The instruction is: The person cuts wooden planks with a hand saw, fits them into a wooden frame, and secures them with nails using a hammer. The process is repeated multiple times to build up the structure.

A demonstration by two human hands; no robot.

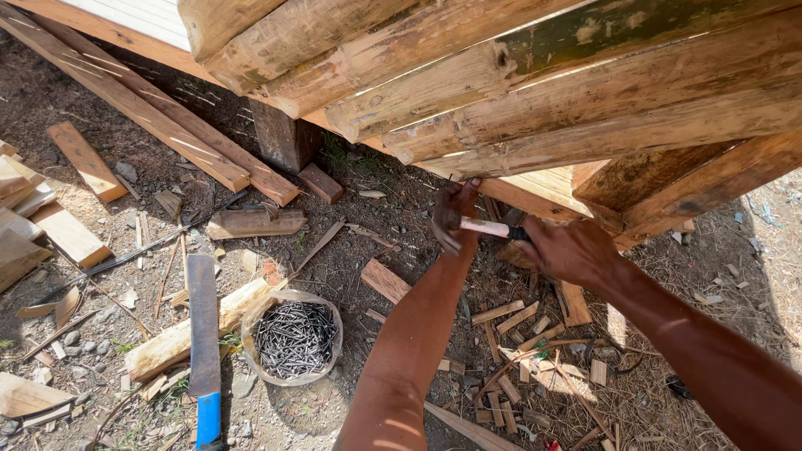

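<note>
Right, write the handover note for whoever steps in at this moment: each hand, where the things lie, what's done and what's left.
Left hand: raised against the underside of the rough wooden slab structure, fingers at the edge of a plank; whether it pinches a nail cannot be seen.
Right hand: closed on the pale-handled hammer, whose head points toward the left hand.
Things: the round open bag of grey nails sits on the dirt; the blue-handled machete lies left of it; offcuts of wood are scattered around.
Done: slabs already stacked on the frame.
Left: the fixing under the edge looks unfinished.
</note>
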